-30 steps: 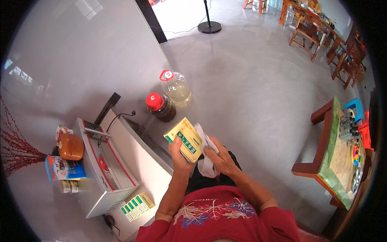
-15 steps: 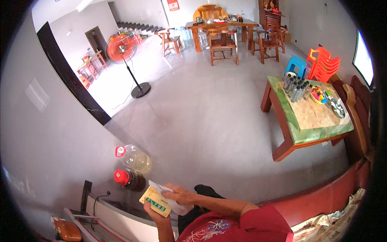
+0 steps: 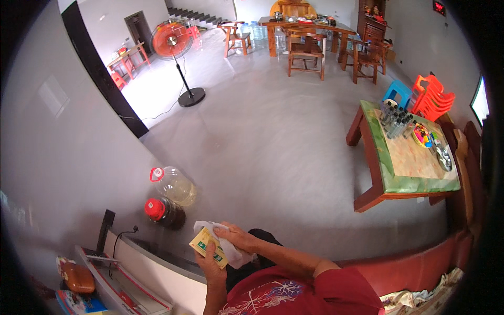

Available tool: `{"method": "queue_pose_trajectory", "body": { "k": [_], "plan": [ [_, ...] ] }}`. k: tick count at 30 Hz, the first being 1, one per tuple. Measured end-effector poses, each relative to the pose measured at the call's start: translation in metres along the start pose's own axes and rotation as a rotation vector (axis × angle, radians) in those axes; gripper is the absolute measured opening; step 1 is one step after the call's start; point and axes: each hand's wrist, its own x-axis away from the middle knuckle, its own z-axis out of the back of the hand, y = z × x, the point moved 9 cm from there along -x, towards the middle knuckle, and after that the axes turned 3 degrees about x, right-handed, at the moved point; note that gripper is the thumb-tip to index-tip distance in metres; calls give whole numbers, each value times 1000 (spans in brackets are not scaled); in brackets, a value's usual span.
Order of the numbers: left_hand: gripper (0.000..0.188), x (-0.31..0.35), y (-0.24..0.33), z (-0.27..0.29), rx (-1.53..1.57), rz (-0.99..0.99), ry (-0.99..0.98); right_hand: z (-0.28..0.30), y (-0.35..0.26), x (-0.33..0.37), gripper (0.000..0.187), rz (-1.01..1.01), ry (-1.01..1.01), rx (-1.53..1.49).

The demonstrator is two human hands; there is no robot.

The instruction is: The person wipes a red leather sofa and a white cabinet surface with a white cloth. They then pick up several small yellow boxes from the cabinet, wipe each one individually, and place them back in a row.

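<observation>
My left hand (image 3: 212, 266) is wrapped round a flat yellow box (image 3: 200, 241) with a green label, its thumb lying across the front. In my right hand (image 3: 236, 238) is a crumpled white cloth or tissue (image 3: 236, 256), closed on and resting against the box's upper right side. Part of the box is hidden behind the cloth and my left fingers. Both hands are close together in front of my red shirt.
Two big red-capped jars, one with pale liquid (image 3: 180, 190) and one dark (image 3: 172, 215), stand on the floor beyond my hands. A low table (image 3: 417, 186) with bottles is at the right. A standing fan (image 3: 191, 96) is farther off. A red sofa (image 3: 396, 266) lies at lower right.
The box has tilted, and my left thumb now lies across its front label. My right hand with the cloth has shifted a little. The whole view has turned slightly.
</observation>
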Motion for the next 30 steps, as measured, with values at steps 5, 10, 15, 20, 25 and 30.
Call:
{"method": "queue_pose_trajectory", "body": {
  "k": [5,10,15,20,25,30],
  "plan": [
    [37,2,17,12,100,-122,156,-16,40,10,46,-232,-101,-273],
    [36,2,19,27,-1,-319,254,-42,60,32,48,-395,169,-857],
    [33,-3,21,36,-30,-467,340,-50,70,35,48,-374,21,-433],
    [33,-14,35,52,-43,-379,345,-60,26,54,42,4,-166,376],
    [36,-6,34,51,32,-285,271,-50,-76,47,42,565,137,877],
    [34,-2,26,20,-55,-215,47,-36,-43,5,50,576,215,775]
  ]
}}
